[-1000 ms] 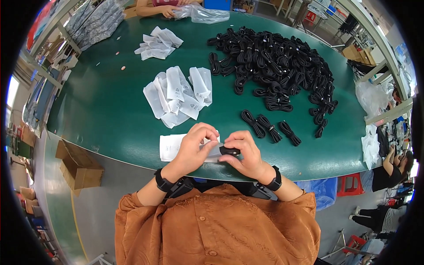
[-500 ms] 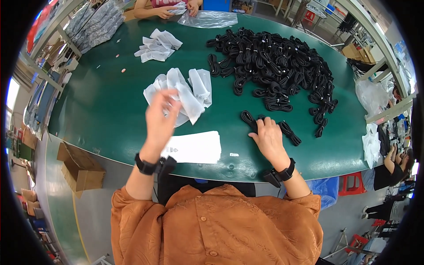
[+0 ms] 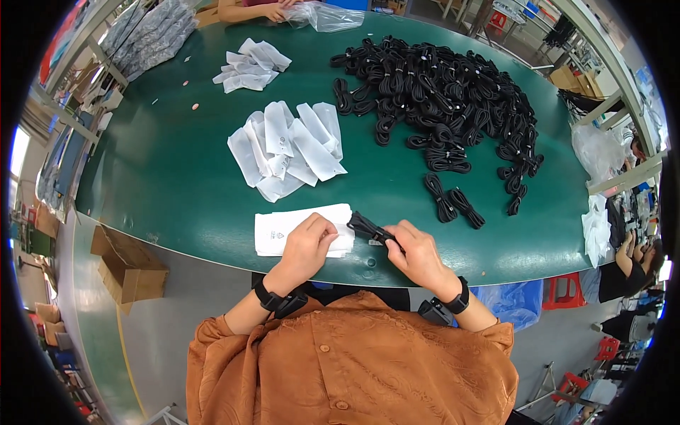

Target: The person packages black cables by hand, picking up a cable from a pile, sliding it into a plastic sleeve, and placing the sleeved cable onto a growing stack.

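A green table [image 3: 177,152] with a curved look is spread with goods. A large heap of black cables [image 3: 439,95] is piled on its far right part, and two cable bundles [image 3: 442,200] are laid side by side nearer the front edge. A loose pile of white bags [image 3: 287,145] is spread left of the middle, with a smaller pile [image 3: 251,65] set beyond it. At the far edge, clear plastic [image 3: 326,15] is touched by a co-worker's hand [image 3: 275,12]. On the grey floor [image 3: 184,354], an open cardboard box [image 3: 138,283] is seen at the left, while a red stool [image 3: 564,292] and blue plastic [image 3: 511,304] are seen at the right.

Close to the front edge, a flat stack of white bags [image 3: 270,237] is partly covered by the left hand [image 3: 303,249]. Its fingers are curled, with the tips brought close together; whether a bag is pinched there cannot be told. By the right hand [image 3: 419,262], closed narrowly around one end, a black cable bundle [image 3: 368,227] is held, its other end pointed toward the stack's right edge.
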Motion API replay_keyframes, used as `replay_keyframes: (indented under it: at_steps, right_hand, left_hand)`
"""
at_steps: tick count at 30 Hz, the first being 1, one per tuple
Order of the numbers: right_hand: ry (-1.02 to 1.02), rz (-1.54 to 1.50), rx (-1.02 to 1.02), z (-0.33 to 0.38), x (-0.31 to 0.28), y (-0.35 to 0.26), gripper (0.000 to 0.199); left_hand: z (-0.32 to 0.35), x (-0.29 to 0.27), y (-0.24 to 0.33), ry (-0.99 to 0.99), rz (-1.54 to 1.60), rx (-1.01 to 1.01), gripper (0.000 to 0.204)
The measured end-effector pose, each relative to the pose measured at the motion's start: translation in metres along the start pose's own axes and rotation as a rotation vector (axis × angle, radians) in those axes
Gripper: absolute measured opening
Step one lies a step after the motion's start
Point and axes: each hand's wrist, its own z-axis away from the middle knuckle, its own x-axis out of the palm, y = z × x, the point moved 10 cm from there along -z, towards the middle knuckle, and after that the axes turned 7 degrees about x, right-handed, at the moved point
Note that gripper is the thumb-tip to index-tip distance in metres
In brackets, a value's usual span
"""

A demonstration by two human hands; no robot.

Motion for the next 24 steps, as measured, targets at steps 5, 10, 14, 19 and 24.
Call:
replay_keyframes:
  at_steps: [5, 10, 14, 19, 24]
  right_hand:
    - [-0.056, 0.153, -0.118, 0.009, 0.006, -0.014, 0.018]
    - [-0.200, -0.058, -0.062, 0.005, 0.024, -0.001, 0.019]
    - [-0.698, -0.769, 0.725, 0.032, 0.086, 0.062, 0.020]
    - [-0.043, -0.237, -0.045, -0.005, 0.022, -0.009, 0.017]
    - [0.150, -0.205, -0.015, -0.013, 0.004, -0.023, 0.017]
  left_hand:
    - [0.003, -0.004, -0.014, 0.012, 0.216, -0.192, 0.008]
    - [0.000, -0.004, 0.005, 0.018, 0.249, -0.009, 0.010]
    - [-0.008, -0.006, 0.043, -0.052, 0.028, 0.297, 0.013]
    - [-0.014, -0.014, 0.037, -0.017, 0.044, 0.200, 0.017]
    - [-0.025, -0.022, 0.034, 0.017, 0.136, 0.129, 0.017]
